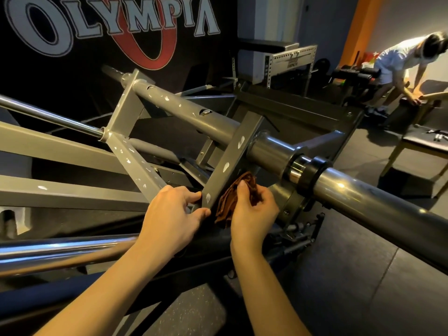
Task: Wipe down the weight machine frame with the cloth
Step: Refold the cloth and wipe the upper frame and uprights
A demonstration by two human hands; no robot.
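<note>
**Gym bg, dim light**

Black banner w/ "OLYMPIA" lettering on back wall, top L. Grey wall next to it, then orange strip. Perforated steel rack w/ black pad in front of grey wall. Dark rubber floor. Wooden chair, dark seat, at R edge. Person in white shirt bent over, far R.

Two bare forearms come in from the lower edge of the frame: the left forearm from the lower left, the right forearm from the lower middle. Both are slender and uncovered up to the wrists. The left hand and right hand, at mid-frame, are bare as well.
</note>
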